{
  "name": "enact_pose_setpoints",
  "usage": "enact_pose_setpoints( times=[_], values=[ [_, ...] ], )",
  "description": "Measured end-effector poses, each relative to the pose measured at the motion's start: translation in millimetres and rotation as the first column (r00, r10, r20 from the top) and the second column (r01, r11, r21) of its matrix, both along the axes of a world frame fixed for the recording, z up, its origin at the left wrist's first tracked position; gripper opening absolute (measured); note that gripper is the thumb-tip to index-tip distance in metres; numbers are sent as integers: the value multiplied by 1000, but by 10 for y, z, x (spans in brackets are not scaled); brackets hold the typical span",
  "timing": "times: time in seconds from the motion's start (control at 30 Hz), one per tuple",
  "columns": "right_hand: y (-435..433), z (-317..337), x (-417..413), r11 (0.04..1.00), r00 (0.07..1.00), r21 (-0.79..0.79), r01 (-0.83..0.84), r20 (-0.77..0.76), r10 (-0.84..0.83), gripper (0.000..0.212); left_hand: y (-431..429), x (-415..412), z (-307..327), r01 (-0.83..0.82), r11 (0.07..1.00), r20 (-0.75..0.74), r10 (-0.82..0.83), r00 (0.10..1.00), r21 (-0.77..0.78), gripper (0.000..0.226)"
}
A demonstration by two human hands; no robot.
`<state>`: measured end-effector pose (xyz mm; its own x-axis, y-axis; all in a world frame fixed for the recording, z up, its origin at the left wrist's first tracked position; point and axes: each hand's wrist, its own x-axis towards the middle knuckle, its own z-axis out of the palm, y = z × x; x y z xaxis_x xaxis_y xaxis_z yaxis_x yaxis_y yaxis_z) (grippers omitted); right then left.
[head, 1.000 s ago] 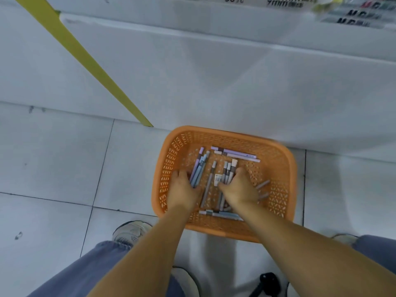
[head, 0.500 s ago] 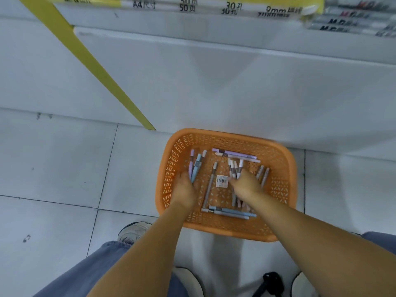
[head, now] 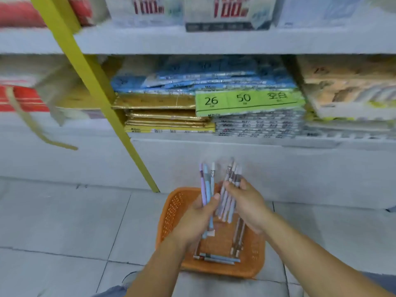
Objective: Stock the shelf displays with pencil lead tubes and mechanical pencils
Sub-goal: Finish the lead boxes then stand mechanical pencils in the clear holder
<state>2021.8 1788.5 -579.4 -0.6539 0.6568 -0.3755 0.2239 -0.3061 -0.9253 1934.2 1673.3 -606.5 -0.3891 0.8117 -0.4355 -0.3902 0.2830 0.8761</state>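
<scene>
— Any writing to read?
— On the green label [head: 246, 99]: "26", "50", then two Chinese characters. Higher up, on the top packs [head: 229, 11], big red figures, too blurred to read. Small print on the silver packs [head: 257, 125], also unreadable.
— And the hands?
— In the left hand [head: 200, 219], fingers curled round it, a small bunch of mechanical pencils [head: 206, 183], purple and pale blue, ends pointing up. In the right hand [head: 246, 202], gripped the same way, a second bunch [head: 232, 179], grey and lilac. Both held above the orange basket [head: 171, 213], just beside each other; touching or not, cannot tell.
— Anything down in the basket?
— Yes, loose pencils [head: 218, 258], flat on the bottom, some along the near wall.
— Floor and room?
— Pale grey floor tiles [head: 64, 221] under the basket, close before the white base panel [head: 300, 168] of a shop shelf. At the left, a yellow upright [head: 96, 86], slanting in the view. On the low shelf, blue packs [head: 192, 82] over gold packs [head: 162, 116]. Everything a little smeared by motion.
</scene>
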Motion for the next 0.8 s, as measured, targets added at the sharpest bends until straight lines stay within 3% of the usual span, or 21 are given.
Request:
enact_pose_setpoints(
  times=[0.1,0.23,0.37,0.5,0.6,0.73,0.8],
  values=[
    [-48,635,122,984,998,176,-27,-56,37,12,123,147,666,94,985,-135,-75,988,146,37],
    [94,1401,361,905,990,415,-94,-56,129,10,208,262,1397,124,972,-333,-52,942,198,23],
    [277,2029,571,850,975,509,-136,-84,206,10,298,326,1978,78,970,-431,29,902,228,18],
    [515,2607,703,923,938,379,72,-340,66,11,453,370,2448,33,960,-487,112,866,279,12],
    [669,2999,720,882,914,453,130,-399,70,13,588,371,2762,26,943,-514,157,843,331,10],
    [920,3544,742,752,843,563,344,-538,17,15,765,246,3139,-71,898,-481,298,825,434,12],
    [1085,3824,752,594,798,642,485,-602,0,18,838,119,3274,-126,878,-465,360,809,461,14]
  ],
)
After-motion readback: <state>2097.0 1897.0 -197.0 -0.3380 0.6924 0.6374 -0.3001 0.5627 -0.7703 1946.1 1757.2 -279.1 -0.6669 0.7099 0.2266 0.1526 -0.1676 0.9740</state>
